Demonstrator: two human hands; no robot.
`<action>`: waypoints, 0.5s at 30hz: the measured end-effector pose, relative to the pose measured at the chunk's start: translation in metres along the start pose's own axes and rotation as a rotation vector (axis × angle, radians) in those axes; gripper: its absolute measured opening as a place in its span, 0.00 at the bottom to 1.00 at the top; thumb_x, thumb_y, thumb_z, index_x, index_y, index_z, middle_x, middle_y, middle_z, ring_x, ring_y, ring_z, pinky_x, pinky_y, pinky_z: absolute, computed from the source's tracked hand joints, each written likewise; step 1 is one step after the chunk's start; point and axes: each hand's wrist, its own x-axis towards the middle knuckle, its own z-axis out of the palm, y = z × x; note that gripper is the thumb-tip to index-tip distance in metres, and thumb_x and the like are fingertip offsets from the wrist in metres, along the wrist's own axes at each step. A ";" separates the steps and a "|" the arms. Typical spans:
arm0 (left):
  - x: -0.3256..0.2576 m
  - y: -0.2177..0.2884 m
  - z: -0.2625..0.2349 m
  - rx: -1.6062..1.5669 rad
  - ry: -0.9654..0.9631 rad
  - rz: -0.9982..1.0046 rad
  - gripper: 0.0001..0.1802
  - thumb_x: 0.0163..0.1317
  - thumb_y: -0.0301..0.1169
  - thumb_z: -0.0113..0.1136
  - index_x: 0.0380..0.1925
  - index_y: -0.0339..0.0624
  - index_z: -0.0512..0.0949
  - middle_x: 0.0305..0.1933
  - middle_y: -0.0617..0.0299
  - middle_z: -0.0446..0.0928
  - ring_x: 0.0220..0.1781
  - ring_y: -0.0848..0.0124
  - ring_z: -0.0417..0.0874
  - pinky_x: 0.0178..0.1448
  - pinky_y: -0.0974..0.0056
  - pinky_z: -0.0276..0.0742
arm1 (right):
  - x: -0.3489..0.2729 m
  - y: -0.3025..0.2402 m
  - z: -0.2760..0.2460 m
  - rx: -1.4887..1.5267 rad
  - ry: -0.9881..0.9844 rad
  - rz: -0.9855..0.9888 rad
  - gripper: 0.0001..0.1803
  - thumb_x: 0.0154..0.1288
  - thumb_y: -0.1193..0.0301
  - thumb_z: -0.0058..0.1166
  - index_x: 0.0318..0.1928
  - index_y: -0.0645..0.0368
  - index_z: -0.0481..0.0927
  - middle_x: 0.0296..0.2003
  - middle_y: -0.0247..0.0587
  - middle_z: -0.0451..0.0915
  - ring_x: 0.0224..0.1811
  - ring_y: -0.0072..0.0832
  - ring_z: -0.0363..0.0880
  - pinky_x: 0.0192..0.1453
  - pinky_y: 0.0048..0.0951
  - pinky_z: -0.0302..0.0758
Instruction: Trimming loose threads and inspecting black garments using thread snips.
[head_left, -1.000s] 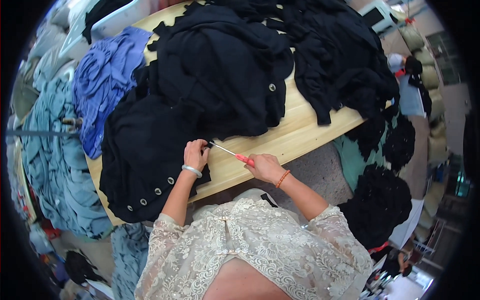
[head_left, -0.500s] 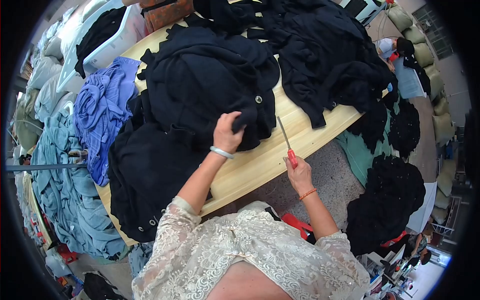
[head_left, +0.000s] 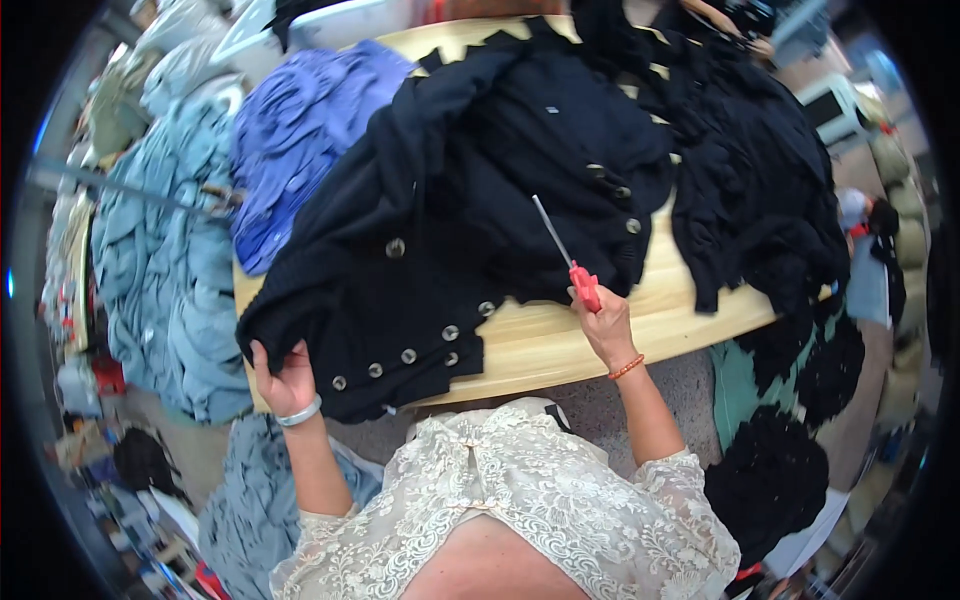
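Observation:
A black cardigan (head_left: 440, 200) with round shiny buttons along its edge lies spread over the table. At its lower left corner, my left hand (head_left: 285, 378) is closed on the ribbed edge, the fingertips partly hidden by the cloth. My right hand (head_left: 606, 320) grips red-handled scissors (head_left: 584, 284), held over the near edge of the cloth. Their long thin metal blades point up and away to the left and look closed together. Right of the cardigan lies another dark garment (head_left: 745, 190), with a strip of bare wood between them.
The pale wooden table (head_left: 560, 345) curves in front of me. Purple knitwear (head_left: 310, 110) lies at its left end, with a blue-grey garment heap (head_left: 165, 260) beyond. Black garments (head_left: 770, 480) are piled low on the right. A person's arm (head_left: 712, 15) shows at the far side.
My left hand has gone from the cloth's middle to its lower left corner. The cardigan now lies spread out with its row of buttons showing. The scissors stay in my right hand; the view has shifted.

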 end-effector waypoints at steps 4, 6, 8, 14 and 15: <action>-0.046 0.005 -0.045 0.459 0.502 -0.142 0.12 0.64 0.25 0.61 0.48 0.47 0.78 0.46 0.64 0.82 0.47 0.65 0.83 0.46 0.56 0.82 | 0.023 -0.043 0.043 0.014 -0.216 0.062 0.13 0.67 0.66 0.61 0.31 0.65 0.81 0.21 0.42 0.81 0.23 0.27 0.79 0.31 0.29 0.73; -0.056 0.000 -0.086 0.737 0.560 -0.280 0.14 0.61 0.25 0.64 0.47 0.47 0.76 0.41 0.66 0.80 0.41 0.70 0.83 0.41 0.61 0.83 | 0.035 -0.064 0.074 0.057 -0.298 0.072 0.14 0.67 0.65 0.60 0.32 0.65 0.82 0.22 0.41 0.82 0.23 0.26 0.79 0.31 0.28 0.73; -0.053 -0.004 -0.092 0.651 0.536 -0.251 0.12 0.62 0.25 0.64 0.46 0.45 0.76 0.40 0.67 0.79 0.40 0.71 0.84 0.40 0.62 0.83 | 0.048 -0.084 0.107 0.055 -0.370 0.077 0.15 0.67 0.63 0.60 0.34 0.66 0.82 0.22 0.42 0.82 0.24 0.26 0.79 0.32 0.29 0.74; -0.035 0.015 -0.093 1.176 0.216 -0.114 0.16 0.58 0.31 0.70 0.44 0.35 0.79 0.40 0.64 0.81 0.42 0.76 0.79 0.50 0.68 0.76 | 0.086 -0.163 0.210 -0.037 -0.382 -0.032 0.28 0.56 0.51 0.70 0.34 0.66 0.79 0.25 0.47 0.78 0.27 0.34 0.77 0.35 0.35 0.74; -0.025 0.016 -0.078 1.285 0.118 -0.085 0.16 0.56 0.31 0.70 0.42 0.35 0.80 0.39 0.62 0.81 0.42 0.72 0.81 0.50 0.66 0.77 | 0.091 -0.165 0.229 -0.058 -0.353 -0.073 0.29 0.55 0.50 0.70 0.35 0.67 0.78 0.26 0.48 0.78 0.27 0.36 0.77 0.35 0.37 0.73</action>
